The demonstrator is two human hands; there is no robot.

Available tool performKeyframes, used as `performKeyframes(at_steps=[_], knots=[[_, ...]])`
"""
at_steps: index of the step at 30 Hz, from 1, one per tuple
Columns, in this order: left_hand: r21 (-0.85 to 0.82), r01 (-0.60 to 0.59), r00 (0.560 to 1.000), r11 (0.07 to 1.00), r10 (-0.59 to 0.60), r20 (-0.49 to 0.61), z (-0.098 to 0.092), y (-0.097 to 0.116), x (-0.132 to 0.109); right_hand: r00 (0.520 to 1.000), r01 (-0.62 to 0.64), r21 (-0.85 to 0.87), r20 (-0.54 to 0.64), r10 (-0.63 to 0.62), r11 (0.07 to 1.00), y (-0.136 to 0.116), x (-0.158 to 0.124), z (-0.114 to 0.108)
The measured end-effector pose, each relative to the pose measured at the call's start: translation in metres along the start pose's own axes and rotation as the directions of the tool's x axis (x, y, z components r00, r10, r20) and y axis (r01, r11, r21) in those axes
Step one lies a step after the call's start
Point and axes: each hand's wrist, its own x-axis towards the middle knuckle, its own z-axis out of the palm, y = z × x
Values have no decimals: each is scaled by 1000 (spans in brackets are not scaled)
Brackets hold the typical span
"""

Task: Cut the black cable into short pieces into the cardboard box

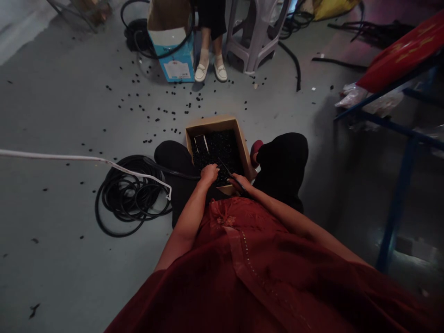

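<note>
Black hose (173,170) held over a cardboard box (208,124) of short black pieces, scissors alongside

The left hand (210,174) is closed around the hose just above the box's near edge, while the right hand (239,182) is clamped on narrow scissors (227,170) whose blades point far and left toward it; whether the blades are touching the hose is hard to tell. The hose runs from a coil (132,199) on the floor at left across the person's black-clad left knee (176,157). The box sits between the knees, with a small metal object (201,143) on the pieces (218,152). More pieces (156,113) lie scattered across the grey floor toward a co-worker's white shoes (208,71).
</note>
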Motion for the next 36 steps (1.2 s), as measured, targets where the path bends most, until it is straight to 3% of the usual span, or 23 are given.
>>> performKeyframes(at_steps=[3, 7, 9, 16, 31, 36], knots=[[-92, 20, 1000, 996, -20, -4, 0, -1, 2, 1000, -20, 73, -16, 21, 997, -3, -4, -3], [-284, 72, 992, 956, -98, -77, -2, -2, 7, 996, -71, 364, 72, 48, 929, -13, -17, -8], [-370, 92, 987, 924, -133, -88, -2, -2, 9, 993, -78, 427, 109, 34, 901, -18, -24, -10], [-490, 47, 991, 870, -104, -88, -3, -2, 9, 989, -52, 428, 148, -14, 902, -29, -32, -13], [-491, 21, 1000, 871, -14, 19, -6, -1, 8, 990, -45, 421, 140, -16, 906, -30, -34, -14], [-471, 0, 1000, 882, 3, 6, -5, -2, 10, 992, -23, 390, 126, -28, 921, -30, -33, -15]])
